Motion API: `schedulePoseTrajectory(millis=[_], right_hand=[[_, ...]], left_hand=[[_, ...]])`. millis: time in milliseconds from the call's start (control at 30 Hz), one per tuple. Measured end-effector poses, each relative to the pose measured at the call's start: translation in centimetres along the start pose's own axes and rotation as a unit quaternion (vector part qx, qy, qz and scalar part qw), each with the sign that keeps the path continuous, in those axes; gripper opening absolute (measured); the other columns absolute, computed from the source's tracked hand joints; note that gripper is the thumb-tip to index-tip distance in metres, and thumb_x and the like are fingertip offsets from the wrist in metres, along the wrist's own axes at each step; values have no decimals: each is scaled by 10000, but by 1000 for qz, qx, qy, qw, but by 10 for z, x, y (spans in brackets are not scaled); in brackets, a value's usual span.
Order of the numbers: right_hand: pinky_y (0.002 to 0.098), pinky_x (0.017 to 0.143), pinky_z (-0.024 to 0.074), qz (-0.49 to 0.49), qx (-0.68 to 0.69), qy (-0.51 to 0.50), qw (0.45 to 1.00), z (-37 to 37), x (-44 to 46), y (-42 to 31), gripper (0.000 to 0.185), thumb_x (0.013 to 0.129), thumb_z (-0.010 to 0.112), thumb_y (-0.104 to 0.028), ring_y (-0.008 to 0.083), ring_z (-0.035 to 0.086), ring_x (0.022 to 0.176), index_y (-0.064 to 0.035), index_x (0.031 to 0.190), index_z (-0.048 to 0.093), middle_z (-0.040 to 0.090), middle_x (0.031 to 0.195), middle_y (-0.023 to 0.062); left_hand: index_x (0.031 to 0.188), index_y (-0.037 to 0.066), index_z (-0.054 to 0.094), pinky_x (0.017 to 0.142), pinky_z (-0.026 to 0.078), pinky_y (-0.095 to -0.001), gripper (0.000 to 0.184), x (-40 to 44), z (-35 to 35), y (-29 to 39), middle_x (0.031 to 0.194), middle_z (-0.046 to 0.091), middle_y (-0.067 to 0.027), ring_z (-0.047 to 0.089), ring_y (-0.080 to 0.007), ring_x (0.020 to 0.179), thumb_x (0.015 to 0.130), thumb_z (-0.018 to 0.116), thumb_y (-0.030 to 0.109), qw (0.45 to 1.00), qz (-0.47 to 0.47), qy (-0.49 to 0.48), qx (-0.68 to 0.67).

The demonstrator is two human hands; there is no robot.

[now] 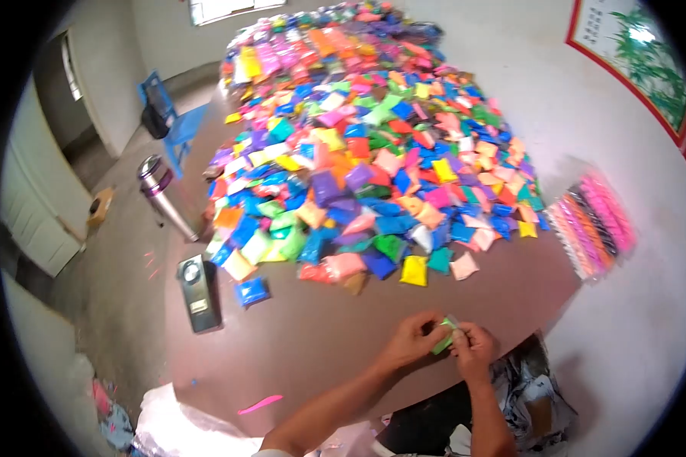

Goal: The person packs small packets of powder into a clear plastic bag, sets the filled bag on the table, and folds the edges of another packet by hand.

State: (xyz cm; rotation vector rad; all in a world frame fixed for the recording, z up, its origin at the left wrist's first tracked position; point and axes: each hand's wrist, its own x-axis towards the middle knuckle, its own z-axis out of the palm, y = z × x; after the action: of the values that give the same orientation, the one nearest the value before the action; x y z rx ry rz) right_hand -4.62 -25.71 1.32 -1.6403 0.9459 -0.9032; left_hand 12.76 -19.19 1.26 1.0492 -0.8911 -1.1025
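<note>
Near the front edge of the table, my left hand (pixel 415 340) and my right hand (pixel 473 350) meet around a small light green packet (pixel 441 345). Both sets of fingers are closed on it, with the right fingers pinching near its upper edge. Much of the packet is covered by the fingers, and its contents cannot be made out. Beyond my hands lies a large heap of small colourful packets (pixel 358 179). A yellow packet (pixel 414 270) and a pale pink packet (pixel 464 266) are at its near edge.
A dark device with a round dial (pixel 199 293) and a steel flask (pixel 168 199) stand at left, near a blue packet (pixel 251 292). A pink strip (pixel 260 404) lies on the brown table (pixel 320 343). Bundled coloured bags (pixel 593 222) sit at right. A blue chair (pixel 183 126) stands beyond.
</note>
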Motion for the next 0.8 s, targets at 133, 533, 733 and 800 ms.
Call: schedulePoseTrajectory(millis=[133,533,733,800], right_hand=[[262,658,517,-29,-23,-17,999,-1,1,3,185,1007,661,-163,82,612,719,4,1047,731,679,848,9],[266,739,516,-8,-5,-48,999,2,-1,-12,202,1001,698,-169,76,625,823,6,1098,727,697,896,20],[258,714,496,-14,6,-22,1000,0,-1,-3,196,992,700,-149,58,602,807,-10,1124,738,679,883,2],[261,710,494,0,29,-8,1000,-1,-1,0,194,989,702,-149,60,600,805,-13,1123,740,678,883,5]], left_hand=[[1047,-7,734,749,522,-279,205,1,-2,14,928,705,-14,632,-91,844,1009,705,192,998,-21,-24,49],[1095,-1,740,731,505,-241,221,3,-16,5,934,717,10,632,-66,835,1052,670,205,999,5,12,39],[1142,-7,739,696,494,-275,280,0,-10,8,927,729,-8,609,-78,804,1017,701,241,980,0,-10,200],[1161,-6,737,715,507,-291,300,-1,-6,34,944,735,-18,611,-88,821,999,712,245,956,-47,-32,287]])
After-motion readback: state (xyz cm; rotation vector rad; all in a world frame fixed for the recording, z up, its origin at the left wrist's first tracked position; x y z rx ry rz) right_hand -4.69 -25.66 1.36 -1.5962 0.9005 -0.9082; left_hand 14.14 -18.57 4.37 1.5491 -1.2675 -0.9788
